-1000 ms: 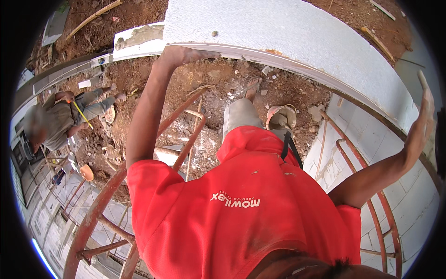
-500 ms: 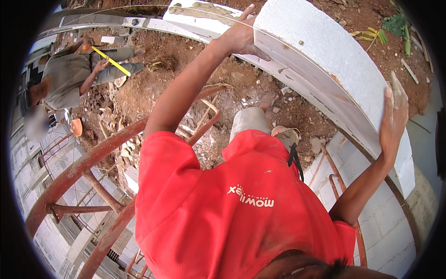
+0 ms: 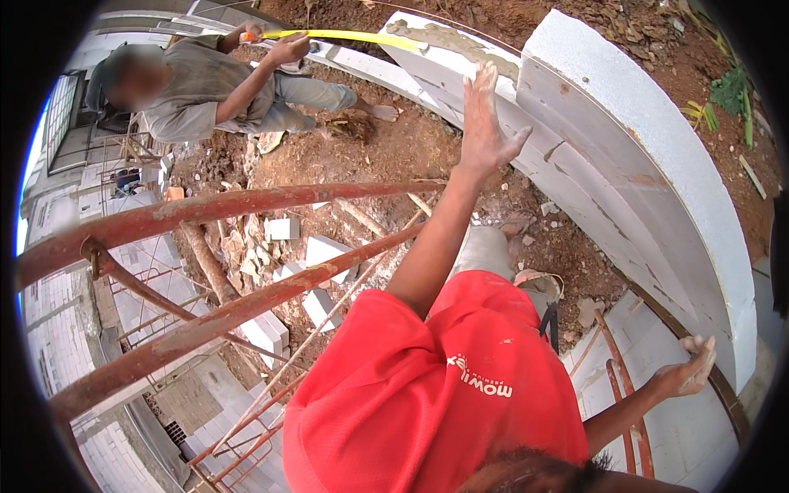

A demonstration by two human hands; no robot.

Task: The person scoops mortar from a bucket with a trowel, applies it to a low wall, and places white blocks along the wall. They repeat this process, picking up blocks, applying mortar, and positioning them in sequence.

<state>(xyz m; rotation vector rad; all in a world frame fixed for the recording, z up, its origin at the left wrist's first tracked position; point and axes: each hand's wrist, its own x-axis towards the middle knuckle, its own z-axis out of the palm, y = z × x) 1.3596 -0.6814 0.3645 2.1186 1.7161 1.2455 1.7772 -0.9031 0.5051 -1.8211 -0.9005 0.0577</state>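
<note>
A large white lightweight concrete block (image 3: pixel 649 156) sits on top of the block wall (image 3: pixel 567 185), by a taut string. My left hand (image 3: pixel 486 127) is off the block, just beside its left end, fingers stretched up and holding nothing. Pale dust covers its fingers. Grey mortar (image 3: pixel 452 41) lies along the wall top left of the block. Near the block's right end, my right hand (image 3: pixel 687 371) is raised with loosely bent fingers and nothing in it. A co-worker (image 3: pixel 197 90) at the left holds a yellow tape measure (image 3: pixel 345 35), its blade reaching toward the mortar.
Rusty scaffold tubes (image 3: pixel 222 205) cross on my left. Below lie reddish soil, rubble and several white block pieces (image 3: pixel 329 255). A bucket (image 3: pixel 540 287) stands near my leg. Green leaves (image 3: pixel 730 90) grow beyond the wall.
Both my hands have come away from the block, which stays on the wall. My view has shifted left. The co-worker has raised the tape measure and extended it toward the wall top.
</note>
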